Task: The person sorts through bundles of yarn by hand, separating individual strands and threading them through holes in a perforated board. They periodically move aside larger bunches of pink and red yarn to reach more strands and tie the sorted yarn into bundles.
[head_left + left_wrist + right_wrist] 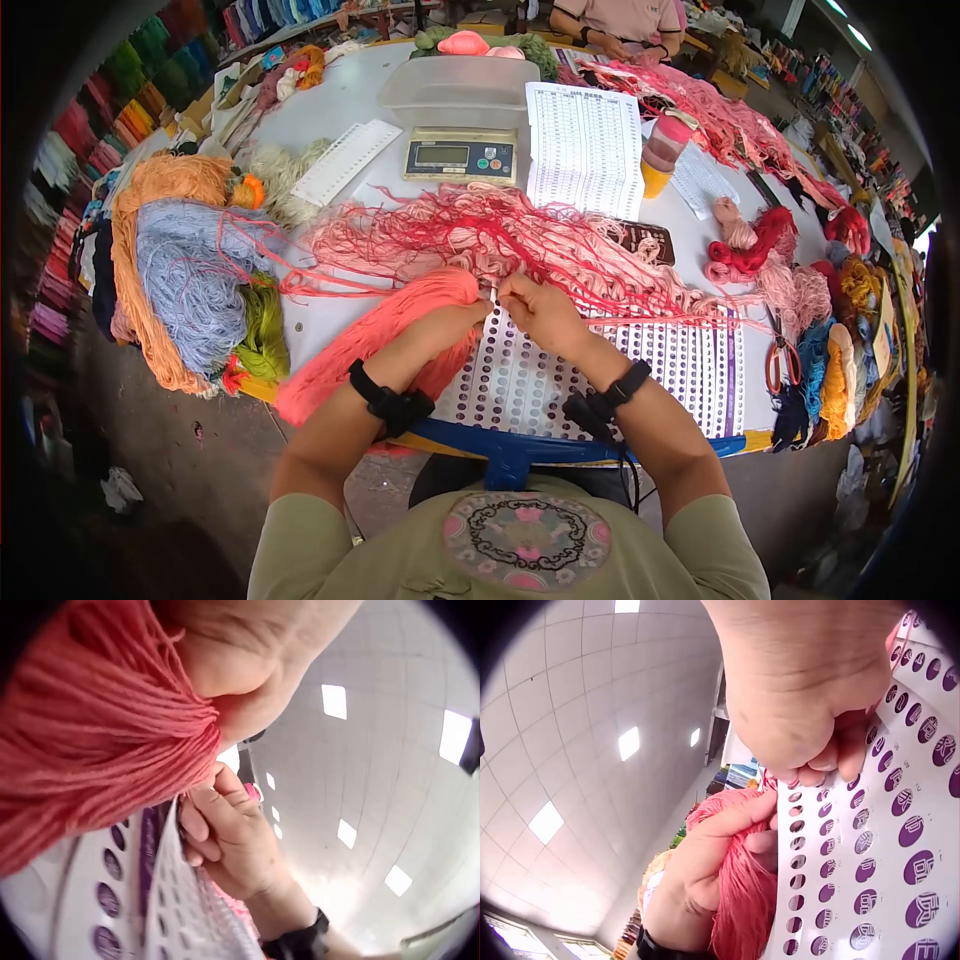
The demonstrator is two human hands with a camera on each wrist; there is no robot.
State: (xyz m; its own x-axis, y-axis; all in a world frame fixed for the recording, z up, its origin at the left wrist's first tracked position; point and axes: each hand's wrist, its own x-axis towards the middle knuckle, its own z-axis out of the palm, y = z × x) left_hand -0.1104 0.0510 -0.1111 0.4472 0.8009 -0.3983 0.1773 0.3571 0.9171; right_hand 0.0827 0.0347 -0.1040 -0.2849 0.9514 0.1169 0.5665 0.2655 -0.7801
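My left hand (462, 320) grips a thick coral yarn skein (375, 335) near its upper end, and the rest of the skein hangs down toward the table's front edge. Close beside it, my right hand (550, 315) has its fingers curled and pinches the top end of a white card strip punched with round holes (797, 862). In the left wrist view the bunched coral strands meet that strip's top, right at the fingertips of the right hand (236, 840). Under both hands lie more white strips with purple printed circles (600, 385).
Tangled pink and red yarn (480, 235) spreads just beyond the hands. Behind it stand a digital scale (460, 157), a plastic tub (455, 90), printed sheets (583, 150) and a lidded cup (665, 150). Scissors (783, 360) lie at right; blue and orange skeins (190, 275) at left.
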